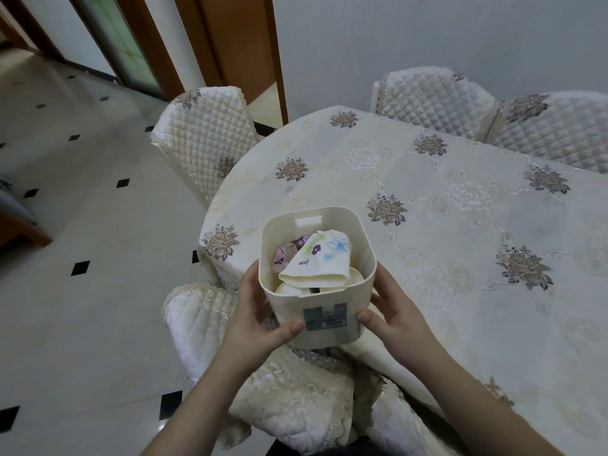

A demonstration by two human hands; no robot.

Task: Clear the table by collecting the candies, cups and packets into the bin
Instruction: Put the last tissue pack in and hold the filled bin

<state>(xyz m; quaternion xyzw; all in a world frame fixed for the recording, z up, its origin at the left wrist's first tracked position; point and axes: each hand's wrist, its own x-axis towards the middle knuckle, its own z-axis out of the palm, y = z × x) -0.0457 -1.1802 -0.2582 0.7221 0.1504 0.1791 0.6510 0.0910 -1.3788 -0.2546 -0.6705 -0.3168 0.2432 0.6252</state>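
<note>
Head camera, looking steeply down, close over table [460, 225] edge.

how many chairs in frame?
4, all with quilted covers: one at the table's far left, two at the far right corner, one nearest, below the bin. More may sit outside the frame.

Cream plastic bin [317, 324] with rounded corners and a grey label, gripped on both sides: left hand [260, 319] and right hand [393, 312], thumbs on the near wall. Inside: a flattened floral-printed paper cup [317, 261], a pink packet [282, 258], white cups beneath. Bin is over the near edge of the floral-embroidered cream tablecloth [460, 225]. Quilted chair [204, 136] stands beside the table.
</note>
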